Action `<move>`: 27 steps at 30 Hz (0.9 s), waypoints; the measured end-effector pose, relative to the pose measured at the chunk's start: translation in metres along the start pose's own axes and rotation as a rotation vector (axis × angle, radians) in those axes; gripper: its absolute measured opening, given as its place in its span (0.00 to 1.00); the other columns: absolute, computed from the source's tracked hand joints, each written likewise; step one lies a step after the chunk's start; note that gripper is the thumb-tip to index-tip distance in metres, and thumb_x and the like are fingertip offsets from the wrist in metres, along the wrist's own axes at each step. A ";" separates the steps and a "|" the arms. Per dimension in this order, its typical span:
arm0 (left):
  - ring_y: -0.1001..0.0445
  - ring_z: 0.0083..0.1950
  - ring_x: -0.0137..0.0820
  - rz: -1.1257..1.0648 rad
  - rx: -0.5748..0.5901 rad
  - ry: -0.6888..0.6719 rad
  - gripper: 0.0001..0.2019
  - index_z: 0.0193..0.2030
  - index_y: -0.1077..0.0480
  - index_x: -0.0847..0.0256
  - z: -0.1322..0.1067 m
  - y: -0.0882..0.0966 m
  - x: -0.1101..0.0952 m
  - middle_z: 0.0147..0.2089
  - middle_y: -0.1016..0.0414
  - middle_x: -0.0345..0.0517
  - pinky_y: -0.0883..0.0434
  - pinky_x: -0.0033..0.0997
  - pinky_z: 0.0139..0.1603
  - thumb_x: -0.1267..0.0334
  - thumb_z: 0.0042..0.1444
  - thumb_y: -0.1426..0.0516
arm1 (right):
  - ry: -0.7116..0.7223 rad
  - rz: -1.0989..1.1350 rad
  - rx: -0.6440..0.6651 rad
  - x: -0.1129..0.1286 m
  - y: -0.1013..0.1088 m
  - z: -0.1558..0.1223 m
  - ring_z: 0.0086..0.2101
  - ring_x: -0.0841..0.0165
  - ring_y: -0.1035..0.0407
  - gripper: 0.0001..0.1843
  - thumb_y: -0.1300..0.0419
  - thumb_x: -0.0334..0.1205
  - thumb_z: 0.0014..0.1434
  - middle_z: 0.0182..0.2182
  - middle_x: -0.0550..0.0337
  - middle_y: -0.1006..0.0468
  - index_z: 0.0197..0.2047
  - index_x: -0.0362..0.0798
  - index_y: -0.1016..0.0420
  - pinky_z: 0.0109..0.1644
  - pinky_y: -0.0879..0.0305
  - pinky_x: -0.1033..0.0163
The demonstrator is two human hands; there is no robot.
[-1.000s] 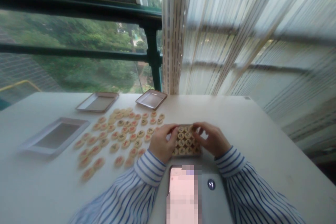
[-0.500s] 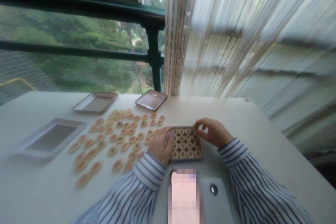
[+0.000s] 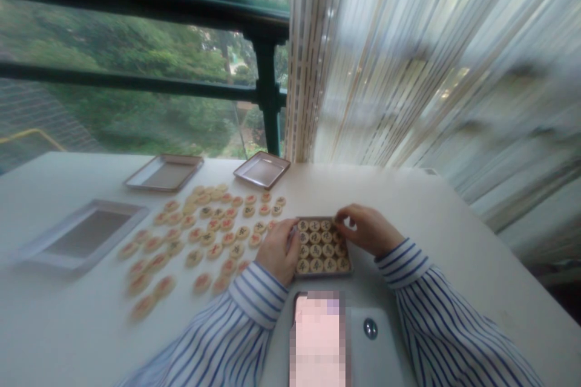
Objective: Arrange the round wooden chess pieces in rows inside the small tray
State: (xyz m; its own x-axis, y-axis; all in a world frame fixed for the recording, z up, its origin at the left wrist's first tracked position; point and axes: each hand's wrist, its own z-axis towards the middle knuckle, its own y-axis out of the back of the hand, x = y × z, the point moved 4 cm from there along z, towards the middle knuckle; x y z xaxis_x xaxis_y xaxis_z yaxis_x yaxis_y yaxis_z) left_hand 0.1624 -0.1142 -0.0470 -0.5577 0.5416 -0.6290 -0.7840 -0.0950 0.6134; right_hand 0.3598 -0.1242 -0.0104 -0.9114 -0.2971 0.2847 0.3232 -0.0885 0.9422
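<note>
A small square tray (image 3: 347,271) filled with round wooden chess discs sits on the white table (image 3: 454,254) in front of me. My left hand (image 3: 278,251) rests curled against the tray's left edge. My right hand (image 3: 370,230) is at the tray's far right corner, fingers pinched together over a disc there; what they hold is hidden. Several loose wooden discs (image 3: 204,233) with red or dark marks lie spread on the table to the left of the tray.
Three empty shallow trays stand on the table: a large one (image 3: 79,236) at the left, one (image 3: 164,172) further back, a small one (image 3: 262,169) near the window post. A phone (image 3: 318,338) on a grey stand is at the near edge. Curtains hang at the right.
My hands have drawn apart from over the tray to its sides. The right hand settled at the far right corner. The view shifted a little.
</note>
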 end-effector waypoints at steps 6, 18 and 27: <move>0.28 0.45 0.36 0.000 0.019 0.026 0.12 0.45 0.33 0.65 -0.001 -0.002 0.001 0.42 0.27 0.52 0.29 0.38 0.45 0.66 0.54 0.50 | -0.010 -0.124 0.029 0.010 0.005 -0.003 0.32 0.71 0.32 0.12 0.49 0.43 0.59 0.32 0.57 0.25 0.38 0.49 0.27 0.38 0.40 0.67; 0.28 0.45 0.36 0.000 0.029 0.012 0.12 0.44 0.33 0.63 -0.002 0.000 -0.004 0.43 0.27 0.51 0.29 0.39 0.45 0.66 0.54 0.49 | 0.034 -0.337 0.132 0.020 0.001 -0.003 0.36 0.68 0.32 0.14 0.52 0.38 0.61 0.33 0.53 0.24 0.38 0.47 0.25 0.41 0.42 0.64; 0.28 0.45 0.36 0.003 0.022 0.004 0.12 0.44 0.32 0.63 -0.002 0.000 -0.003 0.43 0.27 0.51 0.29 0.39 0.46 0.66 0.53 0.49 | 0.049 -0.395 0.198 0.023 -0.001 -0.004 0.36 0.67 0.33 0.10 0.49 0.36 0.59 0.34 0.53 0.25 0.37 0.46 0.27 0.37 0.44 0.64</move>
State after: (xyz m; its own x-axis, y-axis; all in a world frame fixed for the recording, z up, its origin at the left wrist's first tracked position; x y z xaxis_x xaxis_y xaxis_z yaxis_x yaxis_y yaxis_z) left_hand 0.1640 -0.1172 -0.0461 -0.5608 0.5384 -0.6291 -0.7765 -0.0784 0.6252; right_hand 0.3392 -0.1346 -0.0054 -0.9405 -0.3220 -0.1084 -0.1072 -0.0216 0.9940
